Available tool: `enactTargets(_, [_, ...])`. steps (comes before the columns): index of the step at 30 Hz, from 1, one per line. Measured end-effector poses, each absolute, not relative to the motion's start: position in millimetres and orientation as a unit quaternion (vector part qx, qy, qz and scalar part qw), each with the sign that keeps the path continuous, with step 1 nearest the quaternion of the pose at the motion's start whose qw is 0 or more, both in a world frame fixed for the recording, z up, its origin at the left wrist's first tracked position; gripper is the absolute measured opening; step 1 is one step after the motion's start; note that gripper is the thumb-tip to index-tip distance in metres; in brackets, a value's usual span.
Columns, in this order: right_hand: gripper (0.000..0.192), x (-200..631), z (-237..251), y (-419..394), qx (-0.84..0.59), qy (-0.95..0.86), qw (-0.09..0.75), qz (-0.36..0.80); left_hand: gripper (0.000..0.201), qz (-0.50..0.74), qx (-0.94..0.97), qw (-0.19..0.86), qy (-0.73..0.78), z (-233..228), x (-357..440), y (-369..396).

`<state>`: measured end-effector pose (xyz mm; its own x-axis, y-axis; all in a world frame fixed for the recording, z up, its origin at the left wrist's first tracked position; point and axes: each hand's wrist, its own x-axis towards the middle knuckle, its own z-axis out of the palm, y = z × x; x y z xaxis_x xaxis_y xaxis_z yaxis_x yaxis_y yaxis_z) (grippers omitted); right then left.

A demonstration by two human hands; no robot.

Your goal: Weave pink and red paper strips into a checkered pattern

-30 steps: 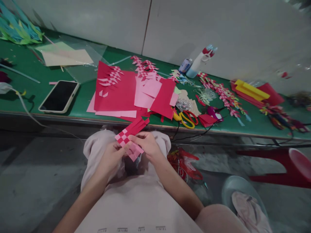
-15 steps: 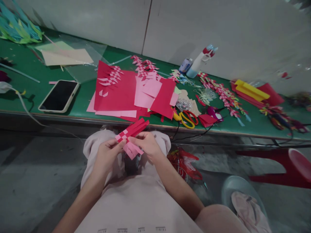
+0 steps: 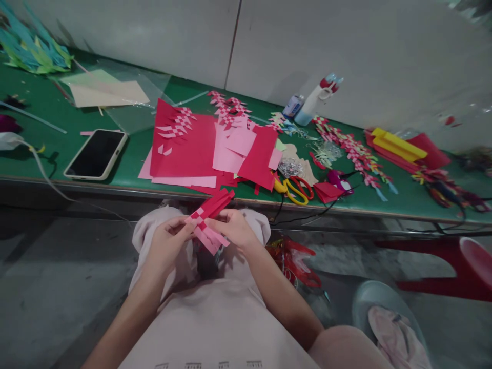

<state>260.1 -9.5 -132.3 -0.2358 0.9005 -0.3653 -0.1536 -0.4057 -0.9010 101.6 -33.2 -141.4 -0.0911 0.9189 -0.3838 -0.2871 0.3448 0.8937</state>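
Observation:
Above my lap, between both hands, is a woven paper piece [image 3: 200, 216] of red and pink strips with a checkered middle. Its red strips point up and right; its pink strips hang down. My left hand [image 3: 171, 237] pinches the left edge between thumb and fingers. My right hand [image 3: 231, 228] pinches the right side, thumb near the checkered part. On the bench ahead lie red paper [image 3: 184, 151], pink paper sheets [image 3: 226, 146] and small finished checkered pieces [image 3: 179, 122]. Scissors with yellow handles [image 3: 295, 192] rest at the bench's front edge.
A phone [image 3: 96, 154] lies on the green bench [image 3: 34, 159] at left. A white bottle [image 3: 313, 105] and a small can [image 3: 293, 106] stand by the wall. Woven garlands [image 3: 355, 151] and yellow paper [image 3: 400, 144] are at right. Below are a red plastic bag [image 3: 302, 261] and a grey stool [image 3: 363, 302].
The pink strips of the woven piece hang slightly lower, and my left thumb has slid a little left off the checkered part. Both hands keep their pinch. The view has shifted slightly.

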Motion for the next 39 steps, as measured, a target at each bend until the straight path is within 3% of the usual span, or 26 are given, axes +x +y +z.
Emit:
enactTargets(15, [0.026, 271, -123, 0, -0.495, -0.482, 0.28, 0.666, 0.024, 0.501, 0.306, 0.584, 0.56, -140, 93, -23])
enactTargets(23, [0.025, 275, -100, 64, -0.479, -0.633, 0.194, 0.577, 0.027, 0.525, 0.359, 0.538, 0.553, -128, 82, 19])
enactTargets(31, [0.024, 264, -89, 123, -0.451, -0.659, 0.157, 0.581, 0.036, 0.48, 0.362, 0.584, 0.545, -120, 74, 61])
enactTargets(39, [0.027, 265, -88, 167, -0.398, -0.744, 0.047, 0.535, 0.039, 0.469, 0.38, 0.551, 0.576, -126, 69, 84])
